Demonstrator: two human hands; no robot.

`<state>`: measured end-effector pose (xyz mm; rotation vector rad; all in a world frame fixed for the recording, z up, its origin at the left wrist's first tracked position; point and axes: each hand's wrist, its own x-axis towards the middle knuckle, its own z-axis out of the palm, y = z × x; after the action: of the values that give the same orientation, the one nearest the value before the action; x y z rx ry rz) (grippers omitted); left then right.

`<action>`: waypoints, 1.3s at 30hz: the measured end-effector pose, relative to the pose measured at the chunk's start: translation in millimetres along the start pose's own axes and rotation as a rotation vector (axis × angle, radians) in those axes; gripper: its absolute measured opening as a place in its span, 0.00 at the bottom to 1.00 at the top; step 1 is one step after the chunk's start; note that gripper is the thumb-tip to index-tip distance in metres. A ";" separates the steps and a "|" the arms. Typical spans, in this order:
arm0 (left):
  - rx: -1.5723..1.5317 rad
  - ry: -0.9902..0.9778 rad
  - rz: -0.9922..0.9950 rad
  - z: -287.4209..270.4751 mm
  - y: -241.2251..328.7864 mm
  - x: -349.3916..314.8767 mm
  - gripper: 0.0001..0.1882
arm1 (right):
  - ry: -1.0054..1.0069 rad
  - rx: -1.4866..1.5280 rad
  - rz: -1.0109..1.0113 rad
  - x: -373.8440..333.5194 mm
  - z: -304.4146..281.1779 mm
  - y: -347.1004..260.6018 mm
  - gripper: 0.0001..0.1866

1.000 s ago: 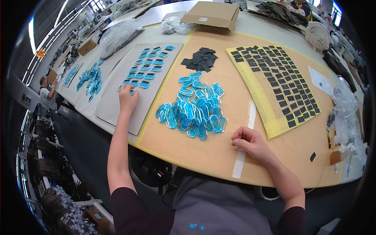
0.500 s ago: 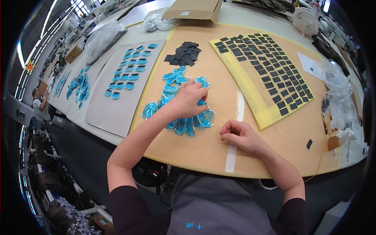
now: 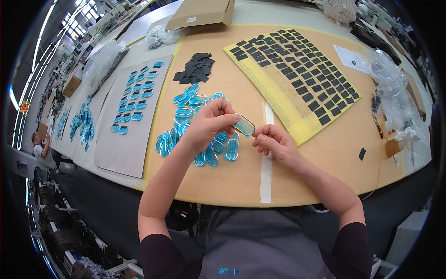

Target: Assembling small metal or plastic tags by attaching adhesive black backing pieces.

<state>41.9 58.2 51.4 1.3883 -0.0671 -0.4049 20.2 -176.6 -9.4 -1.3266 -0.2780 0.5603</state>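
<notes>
Holding one clear blue oval piece (image 3: 244,124) in its fingers, the left hand (image 3: 209,123) meets the pinching right hand (image 3: 274,142) above the blue pile (image 3: 195,139).

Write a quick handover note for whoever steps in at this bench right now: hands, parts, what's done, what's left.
Left hand pinches one blue oval piece above the board.
Right hand meets it at the piece's lower end, fingertips touching.
Pile of blue pieces lies under the hands; black pads on the yellow sheet, loose black pads behind.
Done: rows of blue pieces on the grey sheet.
Left: the pile appears unprocessed.
</notes>
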 end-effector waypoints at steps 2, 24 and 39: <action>-0.067 -0.014 0.014 13.0 -10.9 2.7 0.09 | 0.028 0.035 -0.072 1.3 -6.0 -3.0 0.14; 1.009 0.177 0.983 40.3 -60.5 14.1 0.16 | 0.112 0.027 -0.138 -0.6 -13.5 -15.1 0.11; -0.434 -0.077 0.183 49.4 -67.2 9.2 0.07 | 0.072 0.038 -0.165 3.1 -15.6 -17.6 0.09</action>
<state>20.5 0.4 -5.5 0.9295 -0.1591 -0.2975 34.5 -190.3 3.6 -1.2709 -0.3122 0.3767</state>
